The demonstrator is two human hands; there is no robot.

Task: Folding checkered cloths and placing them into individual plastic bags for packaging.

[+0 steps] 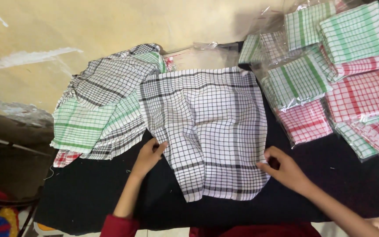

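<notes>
I am spreading the black-checked cloth (207,131) flat, my left hand (148,157) pinching its near-left edge, my right hand (284,169) gripping its near-right edge; next, I judge, comes folding.

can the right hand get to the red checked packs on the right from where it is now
Probably yes. The right hand pinches the right edge of the black-checked cloth, and the nearest red checked pack lies just beyond it on the dark table, with nothing between. It would have to let go of the cloth first.
</notes>
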